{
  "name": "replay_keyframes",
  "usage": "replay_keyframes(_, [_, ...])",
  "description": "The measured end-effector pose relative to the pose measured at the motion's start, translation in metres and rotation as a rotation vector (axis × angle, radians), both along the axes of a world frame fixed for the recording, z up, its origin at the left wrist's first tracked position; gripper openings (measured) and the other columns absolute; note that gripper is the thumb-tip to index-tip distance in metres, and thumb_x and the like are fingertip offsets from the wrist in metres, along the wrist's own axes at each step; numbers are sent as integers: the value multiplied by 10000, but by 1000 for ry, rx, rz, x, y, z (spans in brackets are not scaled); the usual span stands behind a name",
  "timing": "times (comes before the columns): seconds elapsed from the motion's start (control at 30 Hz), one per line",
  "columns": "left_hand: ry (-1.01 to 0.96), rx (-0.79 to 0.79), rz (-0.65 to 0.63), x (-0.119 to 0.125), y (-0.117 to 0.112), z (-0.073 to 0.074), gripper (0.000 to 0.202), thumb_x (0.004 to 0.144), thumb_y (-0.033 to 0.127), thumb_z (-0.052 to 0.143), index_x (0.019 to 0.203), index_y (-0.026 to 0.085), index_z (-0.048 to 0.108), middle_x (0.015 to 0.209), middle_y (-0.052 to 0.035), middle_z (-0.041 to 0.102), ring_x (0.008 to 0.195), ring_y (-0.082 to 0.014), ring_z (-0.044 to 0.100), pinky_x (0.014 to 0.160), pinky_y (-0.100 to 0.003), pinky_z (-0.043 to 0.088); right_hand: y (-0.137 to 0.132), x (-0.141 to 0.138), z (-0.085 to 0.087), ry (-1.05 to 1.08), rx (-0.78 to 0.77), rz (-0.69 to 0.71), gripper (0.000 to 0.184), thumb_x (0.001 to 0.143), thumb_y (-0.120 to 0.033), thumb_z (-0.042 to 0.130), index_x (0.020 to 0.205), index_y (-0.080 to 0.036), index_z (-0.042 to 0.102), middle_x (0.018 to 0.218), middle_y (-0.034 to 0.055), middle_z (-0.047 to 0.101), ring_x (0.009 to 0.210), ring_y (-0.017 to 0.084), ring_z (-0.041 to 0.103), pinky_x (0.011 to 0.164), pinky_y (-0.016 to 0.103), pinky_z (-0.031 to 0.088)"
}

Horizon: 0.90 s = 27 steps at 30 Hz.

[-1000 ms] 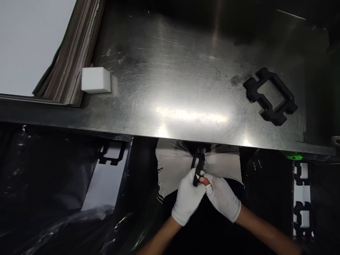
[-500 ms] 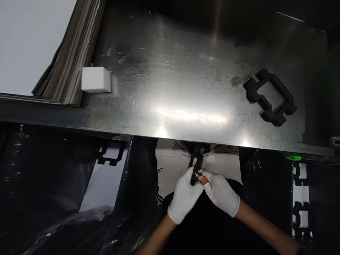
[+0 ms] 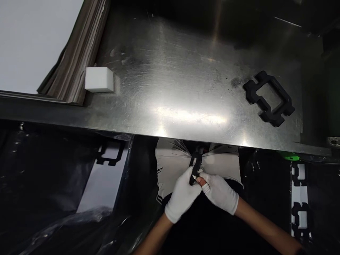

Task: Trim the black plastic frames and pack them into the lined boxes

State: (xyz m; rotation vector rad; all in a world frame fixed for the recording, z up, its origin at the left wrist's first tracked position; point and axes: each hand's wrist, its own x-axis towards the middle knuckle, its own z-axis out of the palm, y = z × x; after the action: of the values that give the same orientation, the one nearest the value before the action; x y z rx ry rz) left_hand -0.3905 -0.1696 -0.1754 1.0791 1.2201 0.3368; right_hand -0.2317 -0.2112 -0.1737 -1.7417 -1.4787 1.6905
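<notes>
Over my lap, below the table's front edge, a black notched frame point(image 3: 196, 163) is held tilted between my hands. My left hand point(image 3: 182, 194), in a white glove, is closed round its near end. My right hand point(image 3: 220, 193), also gloved, has its bare thumb and fingers pinched at the same end of the frame. Whether anything small sits under that thumb I cannot make out. Another black notched frame point(image 3: 285, 98) lies flat on the right part of the metal table.
On the metal table point(image 3: 186, 78), a white block point(image 3: 98, 79) stands beside a stack of sheets point(image 3: 77, 53) at left. Below the edge, a white strip point(image 3: 102, 184) with a black frame lies at left. More black frames point(image 3: 301, 216) lie on white sheet at right.
The hands and the held frame have shifted very slightly left, still pinched at the frame's near end. The view has moved a little; the things on the table stay in place.
</notes>
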Motion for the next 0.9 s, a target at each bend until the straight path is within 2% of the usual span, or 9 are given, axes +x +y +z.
replay_keyframes(0.57, [-9, -34, 26, 1, 3, 5, 338, 798, 141, 599, 1102, 210, 730, 1011, -21, 773, 975, -219, 719, 948, -367, 578, 3, -2, -3, -31, -7, 10, 394, 1141, -413, 350, 956, -218, 639, 857, 44, 729, 748, 185, 672, 721, 277, 482])
replay_keyframes(0.7, [6, -45, 36, 1, 4, 5, 365, 801, 156, 608, 1140, 203, 737, 952, -20, 758, 982, -233, 716, 955, -381, 578, 4, -2, -3, -19, -1, 0, 378, 1138, -394, 361, 963, -211, 642, 877, 51, 741, 767, 187, 685, 744, 277, 496])
replay_keyframes(0.8, [19, -48, 40, 1, 5, 7, 338, 803, 166, 615, 1114, 203, 742, 912, -13, 744, 975, -236, 716, 950, -379, 579, 4, -2, -4, -27, 2, 6, 398, 1138, -402, 351, 964, -210, 652, 867, 55, 740, 752, 191, 678, 739, 282, 499])
replay_keyframes(0.9, [23, -52, 44, 2, 6, 8, 311, 804, 175, 618, 1087, 206, 743, 951, -18, 758, 957, -229, 717, 937, -370, 579, 5, -2, -4, -37, 8, 20, 428, 1139, -423, 337, 972, -209, 669, 855, 55, 732, 731, 190, 662, 723, 283, 497])
